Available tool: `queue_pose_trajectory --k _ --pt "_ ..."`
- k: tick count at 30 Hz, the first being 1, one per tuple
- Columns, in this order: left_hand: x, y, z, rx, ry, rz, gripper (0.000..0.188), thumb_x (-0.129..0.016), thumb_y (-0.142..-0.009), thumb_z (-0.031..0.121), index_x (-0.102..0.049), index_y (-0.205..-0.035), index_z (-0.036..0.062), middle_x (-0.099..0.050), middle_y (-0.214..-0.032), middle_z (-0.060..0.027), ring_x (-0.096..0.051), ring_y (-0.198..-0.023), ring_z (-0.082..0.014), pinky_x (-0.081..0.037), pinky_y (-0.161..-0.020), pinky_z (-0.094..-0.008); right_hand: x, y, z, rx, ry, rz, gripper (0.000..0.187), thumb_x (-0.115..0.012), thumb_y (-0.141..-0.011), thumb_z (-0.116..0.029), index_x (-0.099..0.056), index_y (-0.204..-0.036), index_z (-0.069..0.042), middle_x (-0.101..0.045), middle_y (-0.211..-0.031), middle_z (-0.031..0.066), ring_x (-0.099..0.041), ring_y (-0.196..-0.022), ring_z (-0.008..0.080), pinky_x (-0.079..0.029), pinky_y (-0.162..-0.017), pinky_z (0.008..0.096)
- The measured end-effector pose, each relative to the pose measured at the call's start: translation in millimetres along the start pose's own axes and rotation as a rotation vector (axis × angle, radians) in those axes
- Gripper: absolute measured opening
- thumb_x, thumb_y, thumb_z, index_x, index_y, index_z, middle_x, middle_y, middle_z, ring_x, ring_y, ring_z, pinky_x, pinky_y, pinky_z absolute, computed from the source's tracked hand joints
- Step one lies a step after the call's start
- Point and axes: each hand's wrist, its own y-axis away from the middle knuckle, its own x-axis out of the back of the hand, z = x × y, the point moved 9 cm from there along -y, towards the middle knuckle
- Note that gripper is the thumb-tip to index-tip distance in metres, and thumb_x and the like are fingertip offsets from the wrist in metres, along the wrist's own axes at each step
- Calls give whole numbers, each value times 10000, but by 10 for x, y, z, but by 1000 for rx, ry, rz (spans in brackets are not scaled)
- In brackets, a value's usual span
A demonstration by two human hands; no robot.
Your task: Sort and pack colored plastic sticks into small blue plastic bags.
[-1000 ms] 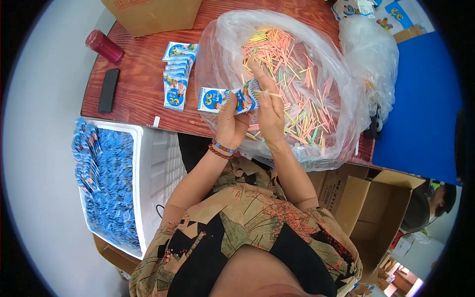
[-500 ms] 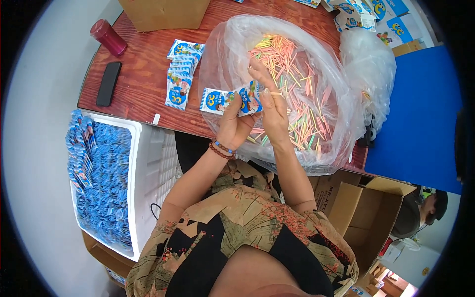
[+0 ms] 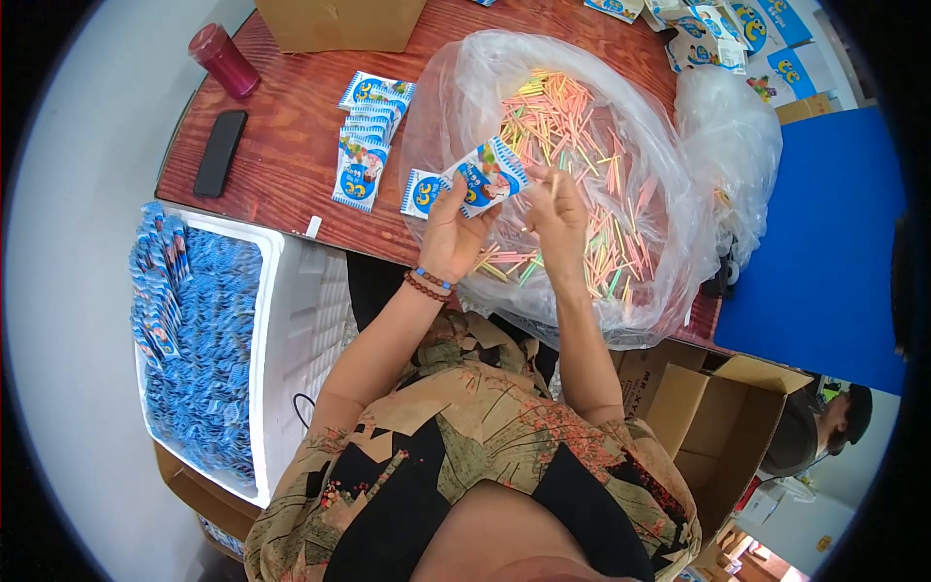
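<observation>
Left hand (image 3: 452,236) pinched a blue-white packet (image 3: 488,177) just above the table (image 3: 281,165) edge; right hand (image 3: 561,218) beside it, fingers closed on a thin stick (image 3: 554,184). Risk, as judged: the stick could miss the packet mouth and drop back among the sticks in the clear bag (image 3: 582,145) behind. Left of the hands, stacked packets (image 3: 364,145); farther, phone (image 3: 220,152), red bottle (image 3: 224,60). Wooden top, grey floor.

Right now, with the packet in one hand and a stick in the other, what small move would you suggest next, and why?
Probably slide the stick into the packet. The left hand holds the packet up, the right hand pinches one stick just beside it, and both are over the clear bag of sticks.
</observation>
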Motion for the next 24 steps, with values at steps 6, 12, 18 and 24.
queue_pose_trajectory --k 6,12,18,24 --pt "149 20 95 -164 -136 19 234 -581 -947 188 -593 -1140 57 -633 -1105 -42 -597 -1010 -160 -481 -876 -318 -39 -97 156 46 37 -58 169 -668 -873 -113 -694 -1009 -15 -647 -763 -50 -534 -669 28 -408 -575 207" --pt "51 113 681 -505 -609 117 346 -628 -894 77 -548 -1230 45 -605 -1153 -59 -563 -1028 -118 -454 -875 -282 281 -190 631 -158 661 -143 213 -667 -861 -123 -694 -1047 -22 -664 -775 -17 -534 -693 16 -408 -622 176" --pt "-232 84 587 -490 -1057 -131 511 -697 -824 41 -499 -1295 34 -566 -1227 -89 -538 -1072 -88 -456 -871 -236 -73 -229 358 -30 220 -274 174 -677 -864 -162 -698 -967 -23 -484 -594 -63 -398 -571 33 -318 -512 231" --pt "64 116 854 -267 -870 16 86 -676 -862 62 -673 -912 -8 -667 -809 8 -596 -740 -36 -467 -664 -183 -584 -247 247 -74 58 -401 99 -690 -861 -125 -689 -836 -29 -579 -669 -50 -492 -636 12 -376 -556 198"
